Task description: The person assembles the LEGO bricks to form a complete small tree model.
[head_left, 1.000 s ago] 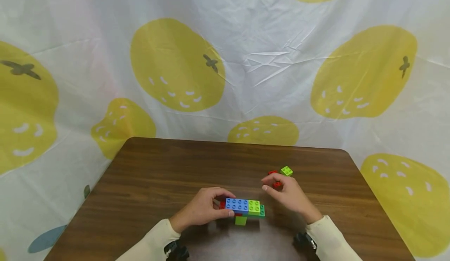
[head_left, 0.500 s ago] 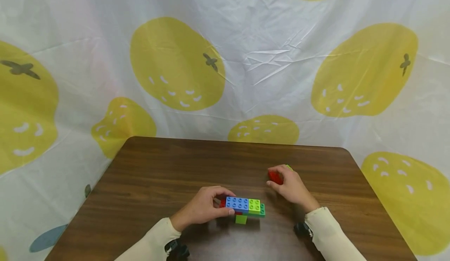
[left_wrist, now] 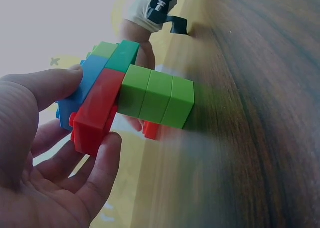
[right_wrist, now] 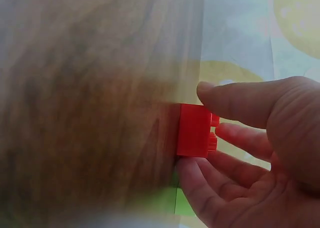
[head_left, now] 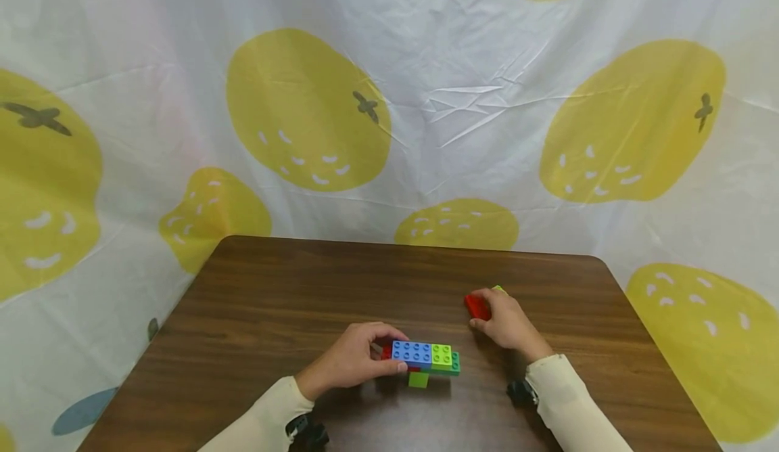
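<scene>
My left hand (head_left: pixel 348 363) grips the left end of a toy brick build. On top of the build are a blue brick (head_left: pixel 412 354) and a lime brick (head_left: pixel 441 356), with a green brick (head_left: pixel 455 364) below them. In the left wrist view, my thumb lies against the blue brick and my fingers are by a red brick (left_wrist: pixel 98 110); a lime column (left_wrist: pixel 159 96) extends from the underside. My right hand (head_left: pixel 505 320) pinches a loose red brick (right_wrist: pixel 194 130) on the table, thumb at one side, fingers at the other. Its studs face my palm.
Partly hidden behind my right hand is a loose lime brick (head_left: pixel 499 288). The brown wooden table (head_left: pixel 292 283) ends at a white curtain (head_left: pixel 450 141) printed with yellow lemons.
My right hand has reached farther back to the loose red brick and closed its thumb and fingers about it. The left hand and the build have stayed almost still.
</scene>
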Demonstrator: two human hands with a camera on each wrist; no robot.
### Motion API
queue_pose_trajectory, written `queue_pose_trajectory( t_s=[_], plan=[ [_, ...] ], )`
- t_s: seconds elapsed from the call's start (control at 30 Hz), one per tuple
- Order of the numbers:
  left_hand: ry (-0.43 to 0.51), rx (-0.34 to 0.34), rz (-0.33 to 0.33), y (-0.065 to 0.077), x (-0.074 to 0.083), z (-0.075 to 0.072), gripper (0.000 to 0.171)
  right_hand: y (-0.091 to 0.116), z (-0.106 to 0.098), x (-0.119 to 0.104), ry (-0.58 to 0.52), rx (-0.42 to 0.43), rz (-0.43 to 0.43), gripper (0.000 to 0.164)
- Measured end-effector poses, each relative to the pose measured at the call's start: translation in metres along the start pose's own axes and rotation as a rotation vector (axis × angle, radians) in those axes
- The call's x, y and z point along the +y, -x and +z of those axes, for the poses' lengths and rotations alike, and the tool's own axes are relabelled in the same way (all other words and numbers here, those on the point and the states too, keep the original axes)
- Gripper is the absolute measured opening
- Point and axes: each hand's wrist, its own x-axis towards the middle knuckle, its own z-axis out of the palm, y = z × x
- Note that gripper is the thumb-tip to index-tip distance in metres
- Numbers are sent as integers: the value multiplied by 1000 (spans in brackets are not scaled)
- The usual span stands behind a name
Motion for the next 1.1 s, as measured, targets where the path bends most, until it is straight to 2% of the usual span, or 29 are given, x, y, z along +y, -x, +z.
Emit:
queue_pose_trajectory(
  t_s=[0.17, 0.3, 0.57, 0.9, 1.1],
  plan=[
    [-1, -1, 8, 0, -3, 1, 37, -2, 0, 2, -20, -31, 36, 66],
    [-1, -1, 11, -1, -2, 1, 38, -1, 0, 1, -12, -48, 48, 59],
    [2, -5, 14, 0, 0, 1, 37, 2, -8, -12, 7, 8, -47, 39],
    [6, -12, 10, -1, -3, 1, 37, 12, -14, -34, -60, 44, -114, 38],
    [11, -9, 12, 0, -4, 1, 37, 19, -22, -55, -79, 42, -164, 38]
  ],
)
